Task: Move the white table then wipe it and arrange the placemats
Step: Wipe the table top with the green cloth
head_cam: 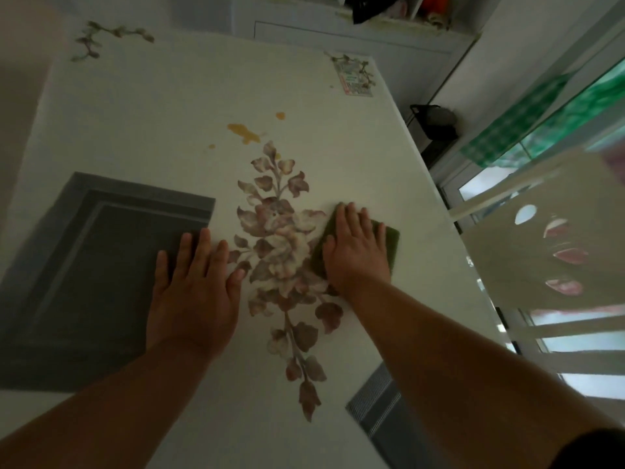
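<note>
The white table (142, 110) with a painted flower spray down its middle fills the view. A grey placemat (88, 275) lies on its left side. My left hand (196, 292) rests flat with spread fingers on that placemat's right edge. A green scouring cloth (392, 233) lies right of the flowers, and my right hand (358, 252) presses flat on top of it. A second grey placemat (375, 411) shows partly under my right forearm near the front edge. Yellow spill marks (245, 133) sit on the table beyond the flowers.
A small printed card (353, 81) lies at the far right corner of the table. A white chair back (541, 245) with cut-outs stands close to the table's right edge. A white cabinet (338, 32) runs along the far side, and a dark bag (433, 123) sits by the window.
</note>
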